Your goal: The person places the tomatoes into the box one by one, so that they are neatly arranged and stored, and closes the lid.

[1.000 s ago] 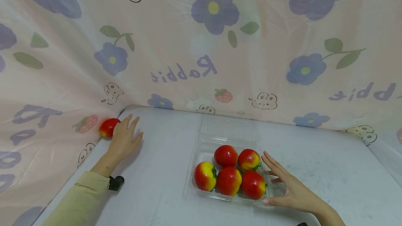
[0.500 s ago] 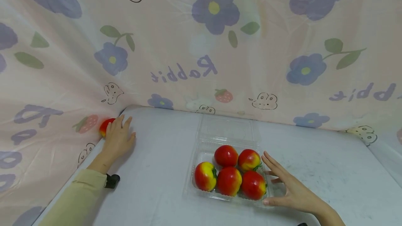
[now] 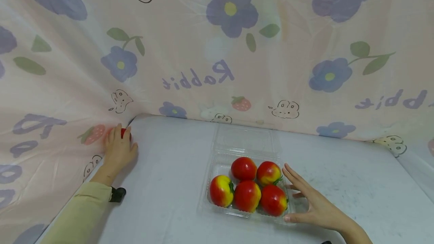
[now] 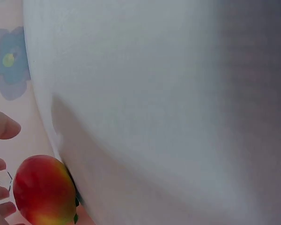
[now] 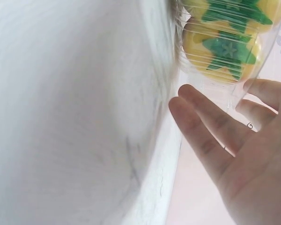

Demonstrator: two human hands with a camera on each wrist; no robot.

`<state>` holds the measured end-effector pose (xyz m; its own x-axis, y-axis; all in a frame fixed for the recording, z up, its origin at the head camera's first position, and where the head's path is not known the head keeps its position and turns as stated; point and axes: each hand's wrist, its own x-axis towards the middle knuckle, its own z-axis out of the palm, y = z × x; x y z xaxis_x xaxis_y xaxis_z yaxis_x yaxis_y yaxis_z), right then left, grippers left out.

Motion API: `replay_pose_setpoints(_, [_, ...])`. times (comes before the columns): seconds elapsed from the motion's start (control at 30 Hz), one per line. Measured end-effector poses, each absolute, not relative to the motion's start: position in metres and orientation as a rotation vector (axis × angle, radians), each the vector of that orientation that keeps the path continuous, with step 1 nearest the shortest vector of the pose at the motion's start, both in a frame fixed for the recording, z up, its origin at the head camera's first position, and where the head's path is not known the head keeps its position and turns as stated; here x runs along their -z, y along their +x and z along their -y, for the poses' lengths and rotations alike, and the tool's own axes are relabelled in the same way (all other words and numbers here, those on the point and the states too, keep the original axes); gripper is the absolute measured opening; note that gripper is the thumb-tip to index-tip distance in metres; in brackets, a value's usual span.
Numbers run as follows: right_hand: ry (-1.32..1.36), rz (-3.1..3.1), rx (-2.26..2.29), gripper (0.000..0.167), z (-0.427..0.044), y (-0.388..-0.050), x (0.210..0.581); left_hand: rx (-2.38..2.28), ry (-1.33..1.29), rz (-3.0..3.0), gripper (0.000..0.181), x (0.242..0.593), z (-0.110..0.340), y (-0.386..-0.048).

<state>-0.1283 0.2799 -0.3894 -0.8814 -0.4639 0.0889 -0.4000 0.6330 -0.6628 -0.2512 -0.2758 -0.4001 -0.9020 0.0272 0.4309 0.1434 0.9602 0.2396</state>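
Note:
My left hand (image 3: 116,151) reaches over a red and yellow fruit (image 3: 124,133) at the table's left edge, mostly hidden behind the fingers in the head view. The left wrist view shows this smooth fruit (image 4: 44,190) whole, a bit of green at its lower right, with my spread fingers (image 4: 2,126) beside it. I cannot tell whether they touch it. My right hand (image 3: 310,202), fingers spread, lies along the right side of a clear plastic clamshell box (image 3: 217,161). Several similar fruits (image 3: 248,195) sit in the box; green star-shaped leaf caps (image 5: 229,49) show in the right wrist view.
The box's transparent lid (image 3: 245,138) lies folded back on the white table (image 3: 169,168). A flower-printed curtain (image 3: 190,48) hangs along the back and left edges. A dark wrist device (image 3: 118,195) sits at the left cuff.
My left hand has moved left and slightly forward over the lone fruit, covering most of it. The right hand, the box and the fruits in it stay where they were.

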Motion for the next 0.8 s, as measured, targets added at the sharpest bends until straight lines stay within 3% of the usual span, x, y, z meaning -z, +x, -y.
replay_pose_setpoints(0.8, [-0.747,-2.762,1.086,0.107,-0.2809,-0.1284,0.3905,0.412,0.057,2.792,0.062,0.3968,0.2834,-0.2537])
